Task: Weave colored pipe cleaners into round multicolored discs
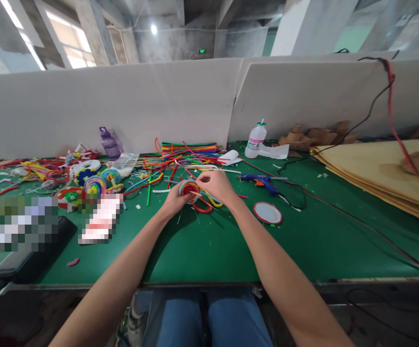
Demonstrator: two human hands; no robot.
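green table point(321, 241) | white partition point(122, 106) | concrete ceiling (lamp lit) | windows left

Both bare forearms reached forward and converged, the left hand point(173, 200) curled with its fingers closed from below, while the right hand point(214, 185) arched from above, thumb and fingertips pinched together, wrists bent inward and the two hands nearly touching

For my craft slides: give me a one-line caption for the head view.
Left hand and right hand hold a coiled pipe-cleaner disc above a green table, glue gun nearby.
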